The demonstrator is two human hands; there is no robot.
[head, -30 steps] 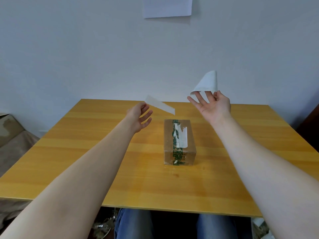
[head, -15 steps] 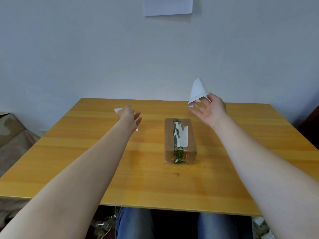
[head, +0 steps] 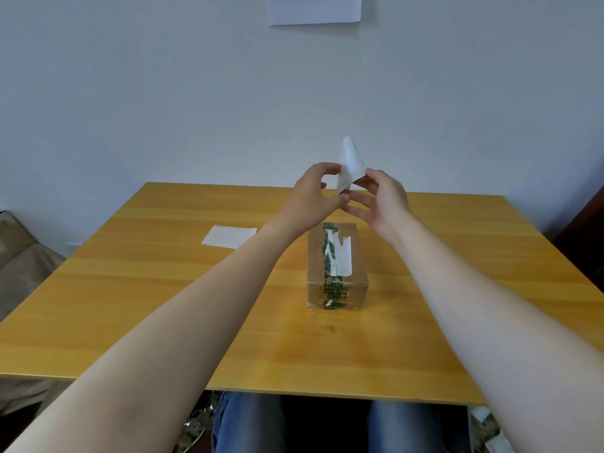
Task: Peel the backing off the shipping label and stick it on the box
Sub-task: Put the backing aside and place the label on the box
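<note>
A small brown cardboard box (head: 336, 266) with green tape and white label scraps on top stands in the middle of the wooden table (head: 163, 305). Above its far end I hold the white shipping label (head: 350, 161), curled and pointing up. My right hand (head: 380, 199) pinches its right edge. My left hand (head: 315, 191) meets it from the left, thumb and fingers at its lower left edge. The peeled white backing sheet (head: 228, 236) lies flat on the table, left of the box.
A white paper (head: 315, 8) is stuck to the wall above. A brown covered object (head: 19, 256) sits left of the table. My knees in blue jeans (head: 248, 423) show below the table's near edge.
My left hand let the backing sheet down on the table at the left, then came right to the label. My right hand brought the label toward the centre, above the box.
</note>
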